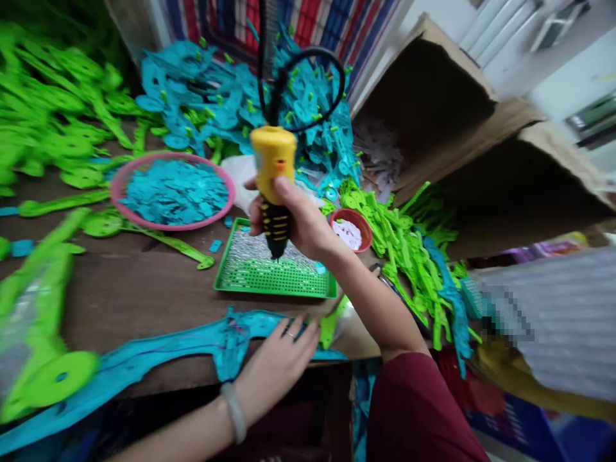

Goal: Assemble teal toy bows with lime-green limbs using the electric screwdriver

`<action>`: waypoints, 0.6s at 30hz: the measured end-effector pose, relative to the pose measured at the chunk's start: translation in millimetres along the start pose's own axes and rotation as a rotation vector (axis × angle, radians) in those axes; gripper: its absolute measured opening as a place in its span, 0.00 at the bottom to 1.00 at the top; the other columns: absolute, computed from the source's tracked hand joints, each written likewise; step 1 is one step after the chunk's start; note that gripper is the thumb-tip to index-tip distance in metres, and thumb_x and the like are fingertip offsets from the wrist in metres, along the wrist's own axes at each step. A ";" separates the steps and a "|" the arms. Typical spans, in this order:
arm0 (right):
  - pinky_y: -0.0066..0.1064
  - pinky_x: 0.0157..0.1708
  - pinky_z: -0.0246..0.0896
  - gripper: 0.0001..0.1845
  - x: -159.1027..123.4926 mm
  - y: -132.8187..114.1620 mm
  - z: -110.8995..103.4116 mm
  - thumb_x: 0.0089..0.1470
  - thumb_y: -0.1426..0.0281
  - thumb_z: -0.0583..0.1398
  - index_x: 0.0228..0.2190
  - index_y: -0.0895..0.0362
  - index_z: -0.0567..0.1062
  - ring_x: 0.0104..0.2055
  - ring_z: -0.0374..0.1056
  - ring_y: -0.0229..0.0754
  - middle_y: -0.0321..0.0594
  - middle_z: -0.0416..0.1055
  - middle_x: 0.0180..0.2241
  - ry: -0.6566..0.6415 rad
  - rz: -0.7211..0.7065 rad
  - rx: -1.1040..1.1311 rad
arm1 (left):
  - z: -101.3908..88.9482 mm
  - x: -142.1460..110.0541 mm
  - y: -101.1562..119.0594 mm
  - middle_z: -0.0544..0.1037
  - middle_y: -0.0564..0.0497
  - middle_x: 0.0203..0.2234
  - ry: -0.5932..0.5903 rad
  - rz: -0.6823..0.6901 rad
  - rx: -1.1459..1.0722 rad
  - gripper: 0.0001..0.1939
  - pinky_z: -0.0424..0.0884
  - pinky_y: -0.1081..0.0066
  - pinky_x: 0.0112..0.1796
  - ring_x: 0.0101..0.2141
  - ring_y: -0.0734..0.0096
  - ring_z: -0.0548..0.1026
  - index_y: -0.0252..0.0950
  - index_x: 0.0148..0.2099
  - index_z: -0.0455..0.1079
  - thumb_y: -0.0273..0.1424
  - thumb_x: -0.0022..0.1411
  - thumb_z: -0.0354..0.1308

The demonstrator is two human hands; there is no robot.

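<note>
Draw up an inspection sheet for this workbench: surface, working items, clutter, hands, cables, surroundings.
Surface: brown tabletop, partly covered by parts.
Working items: yellow-and-black power tool, tip down over a green tray of small silvery pieces; long blue part along the near edge.
Clutter: green heap at left, more green parts at right; blue heap behind; pink basin of blue pieces; red bowl of whitish pieces.
Hands: right hand grips the power tool; left hand lies over the long blue part, fingers extended.
Cables: black cable loops above the tool.
Surroundings: cardboard boxes at back right.
</note>
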State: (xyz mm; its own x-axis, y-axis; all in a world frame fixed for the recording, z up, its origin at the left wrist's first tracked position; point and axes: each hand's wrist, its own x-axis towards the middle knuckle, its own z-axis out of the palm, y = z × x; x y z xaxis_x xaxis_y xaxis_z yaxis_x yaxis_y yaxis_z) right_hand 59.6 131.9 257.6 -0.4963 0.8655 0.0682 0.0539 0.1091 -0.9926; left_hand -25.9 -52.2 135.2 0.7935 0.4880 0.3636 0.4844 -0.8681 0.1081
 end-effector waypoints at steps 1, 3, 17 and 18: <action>0.29 0.34 0.68 0.28 -21.4 1.0 -6.1 0.59 0.44 0.53 0.42 0.57 0.68 0.30 0.67 0.33 0.31 0.68 0.28 0.066 0.041 0.013 | 1.1 -2.2 -0.1 0.70 0.44 0.61 -0.001 -0.023 0.000 0.22 0.66 0.52 0.55 0.55 0.53 0.70 0.34 0.62 0.67 0.26 0.68 0.48; 0.28 0.28 0.66 0.27 -62.0 7.0 -13.6 0.54 0.47 0.60 0.43 0.54 0.67 0.26 0.67 0.33 0.29 0.66 0.26 0.257 0.041 -0.035 | 5.4 -4.7 2.1 0.70 0.43 0.60 0.012 -0.066 -0.016 0.23 0.65 0.49 0.56 0.55 0.51 0.70 0.32 0.62 0.67 0.26 0.66 0.49; 0.27 0.17 0.64 0.16 -111.9 86.3 -10.3 0.55 0.65 0.62 0.42 0.49 0.61 0.16 0.62 0.33 0.23 0.64 0.18 0.675 -0.312 0.043 | 13.4 -8.1 5.9 0.69 0.41 0.61 0.076 -0.111 -0.138 0.23 0.62 0.50 0.57 0.55 0.51 0.69 0.28 0.63 0.65 0.25 0.69 0.44; 0.27 0.17 0.63 0.16 -112.3 87.1 -10.5 0.55 0.64 0.62 0.42 0.49 0.61 0.16 0.62 0.33 0.23 0.64 0.18 0.681 -0.302 0.044 | 12.8 -7.8 5.4 0.69 0.41 0.61 0.075 -0.112 -0.142 0.23 0.62 0.50 0.56 0.55 0.51 0.70 0.28 0.63 0.65 0.25 0.69 0.44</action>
State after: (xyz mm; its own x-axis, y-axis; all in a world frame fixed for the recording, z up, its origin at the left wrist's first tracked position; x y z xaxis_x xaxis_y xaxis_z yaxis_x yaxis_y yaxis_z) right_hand 129.1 49.3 164.5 0.1633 0.9138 0.3718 -0.0418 0.3829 -0.9228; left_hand -24.7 -59.5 121.2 0.7056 0.5787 0.4090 0.5071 -0.8155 0.2790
